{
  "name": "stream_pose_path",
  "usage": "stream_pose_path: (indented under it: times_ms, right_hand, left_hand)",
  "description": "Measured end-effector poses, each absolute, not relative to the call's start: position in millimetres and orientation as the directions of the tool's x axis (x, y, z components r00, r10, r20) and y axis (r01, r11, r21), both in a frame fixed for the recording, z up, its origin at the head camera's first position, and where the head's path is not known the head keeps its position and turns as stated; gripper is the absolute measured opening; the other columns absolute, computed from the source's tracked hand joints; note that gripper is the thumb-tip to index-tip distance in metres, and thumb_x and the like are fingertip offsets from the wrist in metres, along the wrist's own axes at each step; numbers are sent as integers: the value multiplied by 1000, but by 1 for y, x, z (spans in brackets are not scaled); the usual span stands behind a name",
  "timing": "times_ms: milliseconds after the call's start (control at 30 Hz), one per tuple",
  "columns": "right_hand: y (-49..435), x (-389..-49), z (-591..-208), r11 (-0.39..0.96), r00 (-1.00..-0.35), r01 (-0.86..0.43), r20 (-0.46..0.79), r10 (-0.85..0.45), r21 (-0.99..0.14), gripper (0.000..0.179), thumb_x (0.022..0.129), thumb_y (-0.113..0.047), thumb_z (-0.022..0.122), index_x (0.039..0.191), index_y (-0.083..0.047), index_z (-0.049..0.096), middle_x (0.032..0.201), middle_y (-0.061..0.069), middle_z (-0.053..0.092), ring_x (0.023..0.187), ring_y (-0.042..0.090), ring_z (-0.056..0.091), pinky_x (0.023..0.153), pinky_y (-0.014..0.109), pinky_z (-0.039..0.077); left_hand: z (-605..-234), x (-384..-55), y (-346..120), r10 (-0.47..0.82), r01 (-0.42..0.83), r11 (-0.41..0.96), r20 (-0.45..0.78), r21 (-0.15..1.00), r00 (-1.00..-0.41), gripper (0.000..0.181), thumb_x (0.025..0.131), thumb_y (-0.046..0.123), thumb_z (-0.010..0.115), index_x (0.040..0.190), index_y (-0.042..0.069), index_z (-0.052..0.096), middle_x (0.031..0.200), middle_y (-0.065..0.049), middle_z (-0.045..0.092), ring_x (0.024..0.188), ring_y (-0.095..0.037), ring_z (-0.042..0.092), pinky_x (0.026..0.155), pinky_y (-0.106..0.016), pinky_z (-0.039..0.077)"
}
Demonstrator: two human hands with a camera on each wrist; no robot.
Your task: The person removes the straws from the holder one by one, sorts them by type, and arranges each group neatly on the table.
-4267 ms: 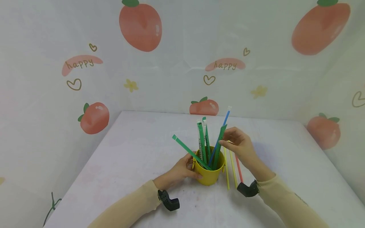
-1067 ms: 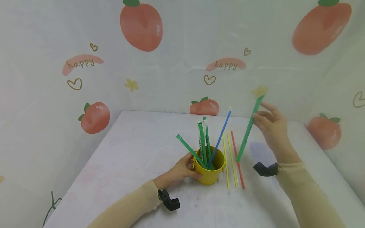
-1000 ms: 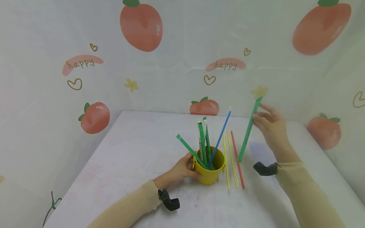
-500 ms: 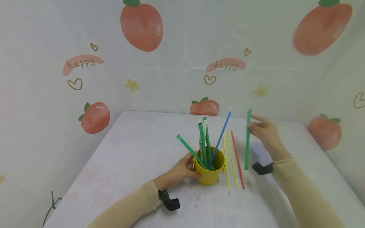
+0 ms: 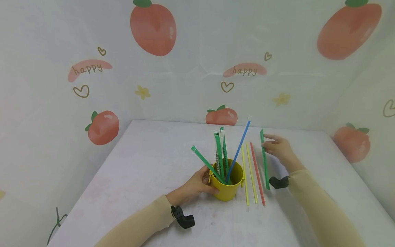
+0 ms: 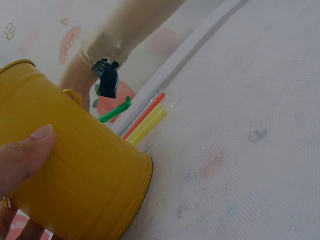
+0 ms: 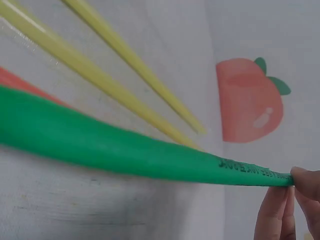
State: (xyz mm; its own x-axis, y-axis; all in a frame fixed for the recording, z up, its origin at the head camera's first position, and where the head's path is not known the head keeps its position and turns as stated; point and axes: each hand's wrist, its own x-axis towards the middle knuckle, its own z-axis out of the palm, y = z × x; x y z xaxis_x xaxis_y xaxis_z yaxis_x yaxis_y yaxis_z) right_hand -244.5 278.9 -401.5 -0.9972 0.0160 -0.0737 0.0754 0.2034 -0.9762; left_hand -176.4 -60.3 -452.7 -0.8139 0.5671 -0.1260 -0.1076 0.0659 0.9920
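My left hand (image 5: 196, 185) grips the side of a small yellow bucket (image 5: 226, 192), thumb across its wall in the left wrist view. Inside the bucket stand several green-wrapped straws (image 5: 218, 151) and a taller blue straw (image 5: 240, 145). To the right of it, my right hand (image 5: 280, 150) pinches a printed green-wrapped straw (image 7: 150, 159) near its far end. This straw slants low over the table, beside a red straw (image 5: 258, 175) and two yellow straws (image 5: 251, 173) lying side by side.
A white cloth covers the table (image 5: 148, 164). Behind it hangs a white backdrop (image 5: 185, 85) printed with fruit, hearts and flowers. At the lower left edge a green cord (image 5: 57, 219) sticks out.
My right hand has drawn a green-wrapped straw out of the bucket, lifted it to the right, then lowered it beside the red straw. My left hand has stayed on the bucket.
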Motion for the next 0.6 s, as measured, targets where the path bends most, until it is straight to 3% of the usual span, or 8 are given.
stream_pose_path:
  times_ms: [133, 267, 467, 600]
  right_hand:
    - [280, -248, -409, 233, -994, 111, -109, 22, -966, 59, 85, -3, 64, 137, 5, 37, 95, 9, 63, 77, 3, 63, 74, 19, 52]
    - [279, -249, -415, 272, -989, 151, -147, 33, -950, 58, 85, -5, 65, 136, 4, 38, 97, 10, 63, 76, 3, 63, 73, 19, 52]
    - [279, -250, -422, 399, -974, 224, -223, 50, -889, 57, 87, -12, 63, 138, -1, 39, 116, 22, 57, 77, 1, 61, 73, 17, 51]
    - [280, -252, -426, 409, -965, 257, -258, 54, -875, 58, 86, -10, 63, 137, 1, 39, 107, 15, 61, 74, 3, 60, 72, 18, 51]
  left_hand:
    - [-453, -176, -60, 557, -103, 80, -130, 991, -820, 77, 69, 4, 80, 134, 25, 42, 135, 4, 44, 128, -23, 36, 107, -45, 29]
    - [-453, -176, -60, 560, -96, 80, -124, 992, -819, 78, 69, 4, 80, 134, 27, 42, 136, 5, 44, 129, -22, 36, 108, -46, 27]
    - [-453, -176, -60, 566, -91, 74, -117, 993, -816, 79, 69, 5, 80, 134, 27, 42, 136, 5, 45, 129, -22, 36, 109, -47, 24]
    - [-453, -176, -61, 569, -90, 75, -117, 993, -814, 78, 69, 5, 80, 134, 27, 42, 136, 5, 44, 129, -22, 36, 108, -47, 26]
